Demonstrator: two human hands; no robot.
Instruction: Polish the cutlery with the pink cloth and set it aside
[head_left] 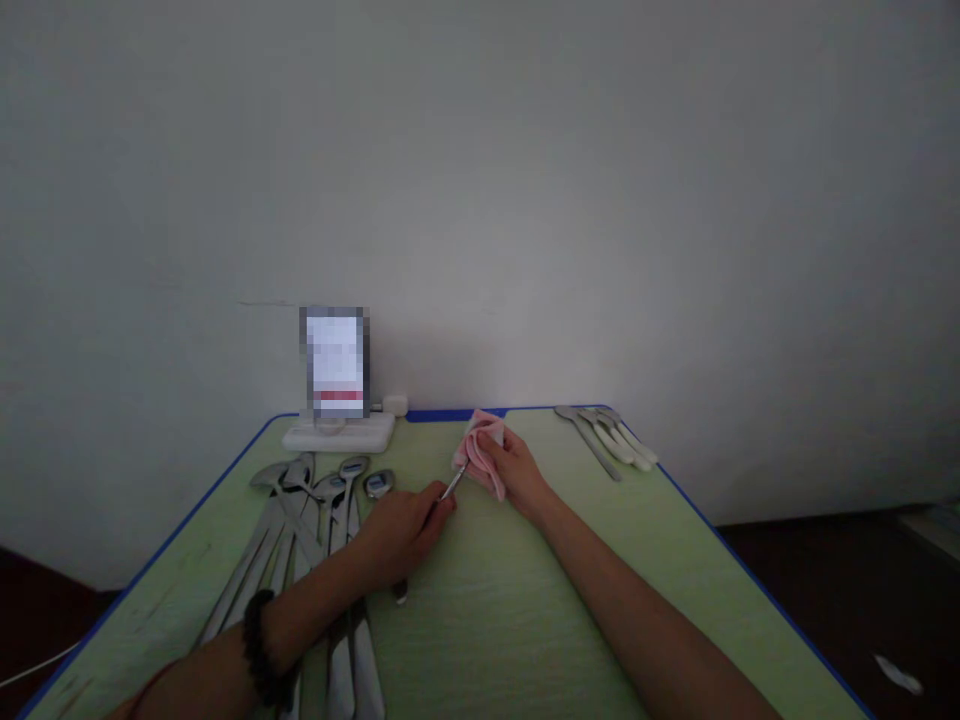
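My left hand (416, 530) is wrapped round the handle of a piece of cutlery (453, 483). Its thin metal neck slants up to the right, and the handle's end shows below my palm. A folded pink cloth (491, 470) covers the far end, so the head is hidden. My right hand (516, 468) pinches the cloth around it, thumb on top. Under and beside my left forearm lies a spread of long metal spoons (341, 530), bowls toward the wall. One more shiny spoon bowl (379, 484) is just beyond my left hand.
At the back right lie a plain metal spoon (589, 443) and several white-handled pieces of cutlery (619, 440). A lit, blurred screen (336, 362) stands on a white base (337, 434) at the back left, with a white plug (395, 405) beside it. The green table (525, 610) meets a grey wall (570, 200).
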